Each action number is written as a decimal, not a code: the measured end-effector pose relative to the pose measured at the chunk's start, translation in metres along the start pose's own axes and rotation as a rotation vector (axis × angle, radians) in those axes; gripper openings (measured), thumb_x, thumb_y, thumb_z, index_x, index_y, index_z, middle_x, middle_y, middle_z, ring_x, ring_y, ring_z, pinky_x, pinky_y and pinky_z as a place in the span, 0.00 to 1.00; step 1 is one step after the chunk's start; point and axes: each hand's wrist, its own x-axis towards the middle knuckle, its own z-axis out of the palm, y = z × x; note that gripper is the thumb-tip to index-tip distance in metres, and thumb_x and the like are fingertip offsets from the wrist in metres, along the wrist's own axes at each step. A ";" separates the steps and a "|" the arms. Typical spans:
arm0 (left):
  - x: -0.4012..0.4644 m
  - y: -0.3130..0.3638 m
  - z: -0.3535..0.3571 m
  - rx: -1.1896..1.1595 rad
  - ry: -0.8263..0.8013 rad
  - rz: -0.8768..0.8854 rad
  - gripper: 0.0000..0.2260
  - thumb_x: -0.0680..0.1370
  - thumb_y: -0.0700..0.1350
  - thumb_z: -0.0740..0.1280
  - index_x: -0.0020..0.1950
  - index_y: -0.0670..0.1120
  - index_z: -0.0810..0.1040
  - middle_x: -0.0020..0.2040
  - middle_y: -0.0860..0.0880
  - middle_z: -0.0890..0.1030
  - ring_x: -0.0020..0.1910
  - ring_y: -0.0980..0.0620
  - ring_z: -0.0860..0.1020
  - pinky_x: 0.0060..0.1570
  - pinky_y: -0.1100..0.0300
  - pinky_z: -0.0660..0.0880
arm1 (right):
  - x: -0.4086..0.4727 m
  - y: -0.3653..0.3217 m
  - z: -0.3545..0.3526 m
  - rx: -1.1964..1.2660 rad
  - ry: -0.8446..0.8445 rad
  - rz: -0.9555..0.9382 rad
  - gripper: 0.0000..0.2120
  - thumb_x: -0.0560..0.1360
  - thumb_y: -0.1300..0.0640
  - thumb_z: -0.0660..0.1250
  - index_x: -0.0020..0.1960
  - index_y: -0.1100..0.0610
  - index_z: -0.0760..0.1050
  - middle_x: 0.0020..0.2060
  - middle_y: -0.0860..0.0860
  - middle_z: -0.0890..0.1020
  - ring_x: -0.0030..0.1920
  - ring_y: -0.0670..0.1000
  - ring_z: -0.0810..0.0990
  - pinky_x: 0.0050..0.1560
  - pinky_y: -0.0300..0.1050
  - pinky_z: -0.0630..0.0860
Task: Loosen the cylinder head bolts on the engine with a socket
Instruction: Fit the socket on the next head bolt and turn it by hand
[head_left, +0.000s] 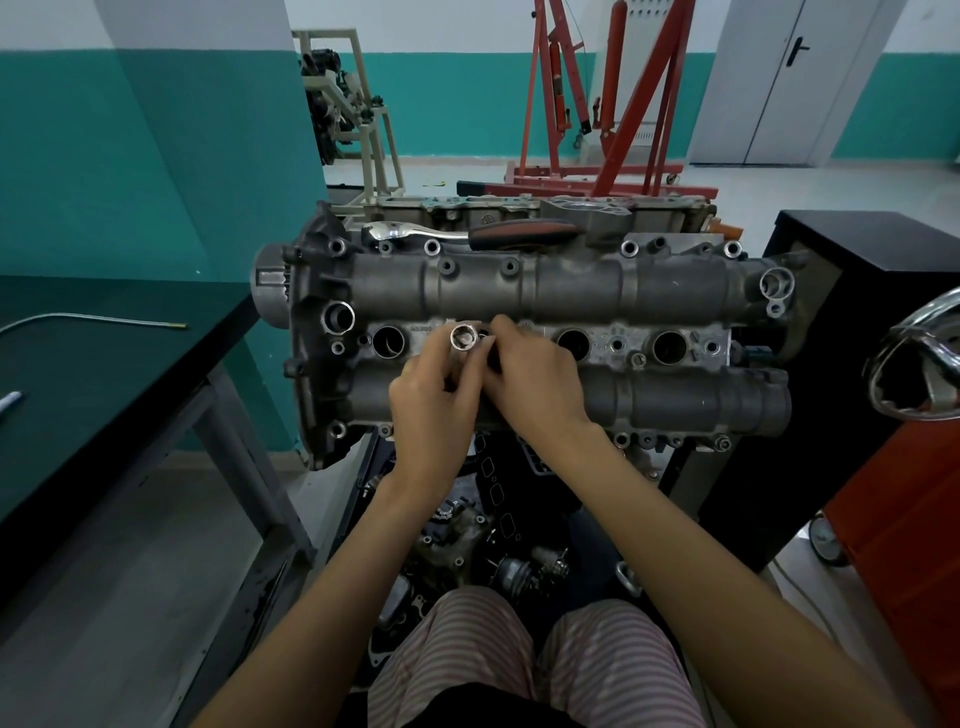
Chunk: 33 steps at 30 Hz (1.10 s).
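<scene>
Both hands are right over the middle of the grey cast-metal engine cylinder head (519, 291), working in the valley between its two long rounded camshaft housings. Left hand (434, 405) has its fingers curled round a shiny silver tubular socket (463, 340), open end tipped up toward the camera, something pale sitting inside it. Right hand (535, 382) comes in from the other side, fingertips pinched together just beside the socket's rim; whether they touch the socket or hold some small part, I cannot tell. Along that valley run round dark plug wells (388, 342), and the socket hovers by the second one. On the far edge of the head lies a chrome ratchet wrench with a black and orange grip (470, 233), untouched. Off to the left, a dark green workbench (130, 364) carries a thin bent metal rod (93, 319).
</scene>
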 end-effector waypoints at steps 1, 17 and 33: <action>-0.001 0.000 0.000 0.004 -0.006 0.000 0.05 0.78 0.50 0.63 0.52 0.52 0.75 0.28 0.56 0.73 0.25 0.58 0.69 0.28 0.70 0.64 | 0.000 -0.001 -0.001 0.013 -0.002 0.010 0.11 0.75 0.52 0.63 0.46 0.61 0.70 0.38 0.57 0.80 0.38 0.60 0.79 0.32 0.43 0.60; 0.001 0.003 -0.003 0.052 -0.042 0.048 0.10 0.77 0.46 0.64 0.55 0.45 0.80 0.31 0.55 0.78 0.29 0.55 0.73 0.33 0.64 0.71 | 0.001 -0.001 -0.002 0.032 -0.008 0.026 0.11 0.77 0.53 0.61 0.51 0.62 0.72 0.40 0.58 0.80 0.41 0.60 0.79 0.33 0.44 0.63; 0.001 0.007 -0.003 -0.026 0.006 -0.116 0.12 0.74 0.52 0.69 0.44 0.44 0.75 0.29 0.47 0.77 0.27 0.48 0.73 0.29 0.53 0.72 | -0.003 -0.003 -0.002 0.032 -0.045 0.009 0.13 0.75 0.51 0.63 0.44 0.56 0.61 0.39 0.56 0.79 0.38 0.58 0.78 0.33 0.42 0.61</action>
